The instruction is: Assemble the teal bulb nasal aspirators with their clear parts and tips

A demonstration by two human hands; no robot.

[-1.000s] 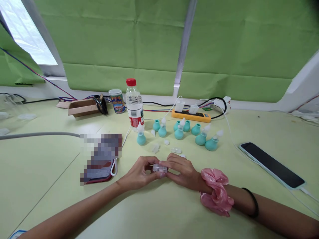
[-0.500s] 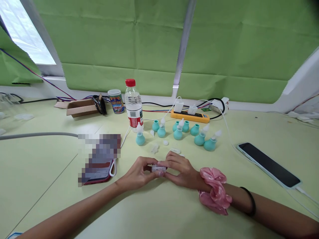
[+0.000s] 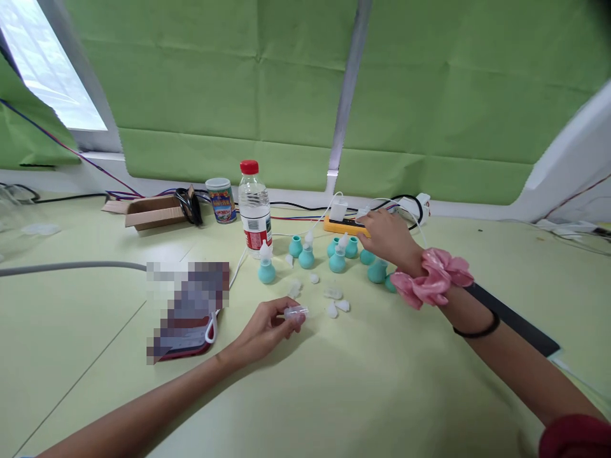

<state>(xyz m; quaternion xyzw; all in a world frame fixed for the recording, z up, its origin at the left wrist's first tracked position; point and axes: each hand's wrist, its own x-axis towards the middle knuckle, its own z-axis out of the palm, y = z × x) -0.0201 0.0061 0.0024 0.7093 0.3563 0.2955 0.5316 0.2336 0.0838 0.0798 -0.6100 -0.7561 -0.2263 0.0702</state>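
Observation:
Near the table's middle, my left hand pinches a short clear plastic tube between thumb and fingers. Farther back on the right, my right hand is stretched out above the turquoise bulbs, fingers apart and pointing left, beside the power strip; nothing shows in it. Just under it sits an open turquoise bulb. Other bulbs stand around, such as one with a clear pointed tip and an open-necked one. Small translucent pieces and white pieces lie in front of them.
A water bottle with a red cap stands behind the bulbs, near a printed can and a cardboard box. An orange power strip carries chargers and cables. Phones lie left and right, the right one partly behind my arm.
My right hand has let go of the clear tube and moved away, back and to the right, over the bulbs. The tube stays in my left hand.

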